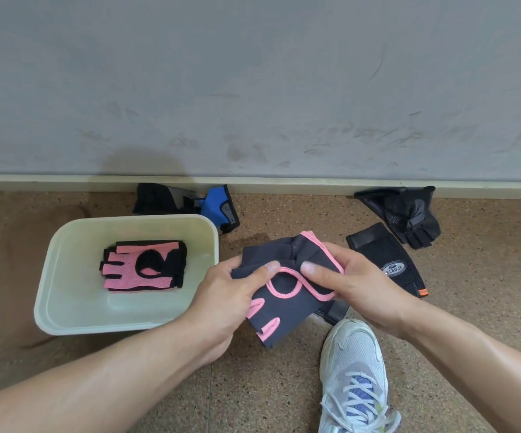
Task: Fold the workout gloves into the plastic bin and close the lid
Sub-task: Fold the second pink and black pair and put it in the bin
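I see both hands just right of the bin [65,320], which sits on the floor [284,385] with no lid on it. My left hand [221,295] and right hand [356,282] are both closed on the grey glove [287,307], a dark grey one with pink trim. Each thumb lies on top of the cloth and the other fingers curl under it, so the glove is pinched from both sides and held above the floor. Its upper part is bunched between the hands; its short finger stubs hang toward me.

Inside the bin, a pink glove [143,267] lies flat on the bottom, pink mesh with black edges, nearer the far wall than the near one. It touches no side wall that I can make out.

Beyond the bin, against the skirting at the foot of the wall [253,73], a blue glove [221,207] lies with a dark glove overlapping its left side; the bin's far rim hides part of them. Well right of the bin, past my hands, a black glove [387,257] with an oval "SPORTS" label lies flat on the floor, partly behind my right hand. Farther right and back, near the skirting, a crumpled glove [409,214], also black, lies in a heap.

Right of the bin and closer to me, a pale shoe [353,370] with blue-grey laces points toward the held glove. A dark scrap of strap shows just under the held glove; I cannot tell what it belongs to.
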`<state>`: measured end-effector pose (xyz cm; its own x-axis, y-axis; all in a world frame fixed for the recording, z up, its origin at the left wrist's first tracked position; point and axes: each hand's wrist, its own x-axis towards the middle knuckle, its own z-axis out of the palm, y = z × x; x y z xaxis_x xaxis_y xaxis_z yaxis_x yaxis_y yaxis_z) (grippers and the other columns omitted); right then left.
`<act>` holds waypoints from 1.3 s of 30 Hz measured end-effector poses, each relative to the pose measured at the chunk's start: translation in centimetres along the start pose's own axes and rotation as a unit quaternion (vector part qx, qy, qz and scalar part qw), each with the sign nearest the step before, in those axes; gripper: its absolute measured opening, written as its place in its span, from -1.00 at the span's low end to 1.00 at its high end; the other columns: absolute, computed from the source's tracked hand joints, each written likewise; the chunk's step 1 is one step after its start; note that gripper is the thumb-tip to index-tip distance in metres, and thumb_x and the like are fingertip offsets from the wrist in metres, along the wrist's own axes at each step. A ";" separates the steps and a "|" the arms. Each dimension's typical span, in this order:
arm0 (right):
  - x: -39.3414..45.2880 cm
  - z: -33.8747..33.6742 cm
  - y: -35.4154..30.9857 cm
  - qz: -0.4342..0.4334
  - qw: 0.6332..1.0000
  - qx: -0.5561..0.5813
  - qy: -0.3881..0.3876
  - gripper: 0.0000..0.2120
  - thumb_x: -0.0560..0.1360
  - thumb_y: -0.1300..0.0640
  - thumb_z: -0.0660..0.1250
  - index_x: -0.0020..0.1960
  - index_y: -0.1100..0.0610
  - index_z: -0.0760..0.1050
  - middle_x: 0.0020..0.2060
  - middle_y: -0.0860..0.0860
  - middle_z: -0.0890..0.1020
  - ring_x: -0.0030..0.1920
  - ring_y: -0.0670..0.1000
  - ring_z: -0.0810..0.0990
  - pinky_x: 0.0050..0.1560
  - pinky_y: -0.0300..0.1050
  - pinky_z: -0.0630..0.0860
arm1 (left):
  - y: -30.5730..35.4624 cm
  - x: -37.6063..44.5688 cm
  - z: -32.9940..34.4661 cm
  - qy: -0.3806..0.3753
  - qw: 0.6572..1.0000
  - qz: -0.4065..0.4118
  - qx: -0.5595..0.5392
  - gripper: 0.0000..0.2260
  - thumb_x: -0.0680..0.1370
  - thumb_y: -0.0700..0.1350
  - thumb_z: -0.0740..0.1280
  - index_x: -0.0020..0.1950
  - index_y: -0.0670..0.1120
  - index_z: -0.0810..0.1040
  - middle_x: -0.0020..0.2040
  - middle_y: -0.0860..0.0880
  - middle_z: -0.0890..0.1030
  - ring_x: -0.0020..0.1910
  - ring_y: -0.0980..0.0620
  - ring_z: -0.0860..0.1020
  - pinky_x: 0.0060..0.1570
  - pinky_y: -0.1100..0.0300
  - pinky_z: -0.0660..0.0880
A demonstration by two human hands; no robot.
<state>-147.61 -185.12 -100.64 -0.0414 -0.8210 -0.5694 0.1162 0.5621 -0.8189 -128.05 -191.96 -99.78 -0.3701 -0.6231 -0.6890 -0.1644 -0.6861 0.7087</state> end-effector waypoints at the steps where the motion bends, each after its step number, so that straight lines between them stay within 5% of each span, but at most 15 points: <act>1: 0.0 -0.1 -0.2 -0.006 1.000 -0.012 -0.009 -0.63 0.52 0.12 0.47 0.28 0.21 0.56 0.15 0.20 0.71 0.24 0.26 0.64 0.27 0.12 0.57 | 0.1 -0.2 0.0 0.009 1.000 0.016 0.008 -0.81 0.53 -0.12 0.48 0.14 -0.05 0.70 -0.03 -0.07 0.78 -0.02 -0.08 0.75 0.03 -0.03 0.67; 4: -0.1 -0.3 -1.3 -0.018 0.998 -0.035 -0.054 -0.66 0.52 0.30 0.43 0.29 0.22 0.57 0.15 0.16 0.72 0.21 0.23 0.67 0.23 0.04 0.61 | 1.1 -1.3 -0.9 0.011 0.993 0.092 0.076 -0.83 0.51 -0.16 0.49 0.08 0.00 0.73 -0.06 0.02 0.79 -0.03 0.03 0.75 -0.04 0.13 0.68; 8: 0.0 1.5 -4.4 -0.065 0.983 -0.122 -0.122 -0.66 0.48 0.22 0.46 0.26 0.08 0.61 0.14 0.03 0.74 0.19 0.09 0.70 0.27 0.04 0.58 | 3.2 -2.6 -4.4 0.039 0.965 0.202 0.161 -0.81 0.45 -0.10 0.55 0.06 -0.01 0.75 -0.05 0.06 0.78 -0.03 0.12 0.73 -0.02 0.15 0.66; 12: 1.5 4.7 -7.2 -0.155 0.956 -0.246 -0.046 -0.78 0.51 0.03 0.48 0.11 0.08 0.62 -0.02 -0.02 0.76 0.03 0.08 0.73 0.20 0.18 0.58 | 4.5 -1.3 -11.2 0.277 0.888 0.291 0.223 -0.74 0.52 0.01 0.47 0.20 0.04 0.63 0.14 0.15 0.68 0.16 0.20 0.62 0.25 0.19 0.53; 15: 2.7 7.2 -8.6 -0.178 0.941 -0.287 -0.020 -0.70 0.49 -0.11 0.46 0.14 0.01 0.59 -0.04 -0.06 0.75 0.00 0.09 0.71 0.18 0.25 0.57 | 5.0 0.3 -17.8 0.400 0.833 0.191 0.331 -0.48 0.56 -0.04 0.41 0.50 0.05 0.37 0.46 0.09 0.44 0.47 0.05 0.37 0.44 0.04 0.32; 19: 3.6 10.3 -8.1 -0.167 0.912 -0.374 -0.030 -0.63 0.45 -0.24 0.39 0.13 -0.03 0.54 -0.05 -0.05 0.74 -0.03 0.07 0.70 0.08 0.22 0.60 | 2.7 0.3 -19.9 0.351 0.876 0.043 0.328 -0.37 0.65 0.13 0.22 0.66 0.09 0.03 0.65 -0.01 0.18 0.60 -0.12 0.21 0.52 -0.13 0.20; 24: 4.8 13.2 -5.2 -0.075 0.919 -0.381 -0.072 -0.81 0.53 -0.06 0.42 0.12 -0.08 0.58 -0.06 -0.15 0.74 -0.04 -0.11 0.69 0.09 0.03 0.62 | -0.6 -0.9 -16.7 0.285 0.916 0.069 0.274 -0.49 0.70 -0.05 0.11 0.65 0.13 0.05 0.60 0.00 0.30 0.55 -0.09 0.29 0.49 0.02 0.24; 27: 7.1 14.3 -2.6 0.009 0.949 -0.304 -0.075 -0.79 0.54 0.04 0.43 0.17 -0.02 0.61 -0.03 -0.13 0.76 0.01 -0.07 0.72 0.15 -0.02 0.64 | -1.5 -0.8 -15.4 0.275 0.929 0.062 0.241 -0.49 0.68 -0.20 0.07 0.59 0.20 0.16 0.34 -0.02 0.55 0.21 -0.03 0.51 0.12 0.14 0.39; 33: 11.4 14.8 1.1 0.180 0.976 -0.104 -0.061 -0.75 0.58 0.12 0.42 0.23 0.16 0.61 0.05 0.07 0.76 0.09 0.08 0.73 0.04 -0.05 0.69 | -2.2 -1.0 -14.0 0.291 0.935 0.081 0.188 -0.53 0.72 -0.21 0.04 0.58 0.17 0.20 0.27 0.09 0.47 -0.12 0.26 0.47 -0.27 0.58 0.33; 39: 12.9 15.0 2.5 0.143 0.921 -0.358 -0.063 -0.72 0.59 -0.07 0.33 0.21 0.07 0.57 0.07 0.03 0.69 0.06 0.12 0.67 0.00 -0.01 0.67 | -3.2 -0.1 -14.3 0.299 0.928 0.094 0.201 -0.54 0.71 -0.18 0.05 0.57 0.18 0.19 0.42 0.02 0.49 0.19 0.09 0.42 0.14 0.22 0.29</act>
<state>-133.01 -195.85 -108.93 0.0109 -0.6082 -0.7937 -0.5807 0.6424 -0.5001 -114.47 -195.10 -104.15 0.1277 -0.8970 -0.4232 -0.5204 -0.4238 0.7413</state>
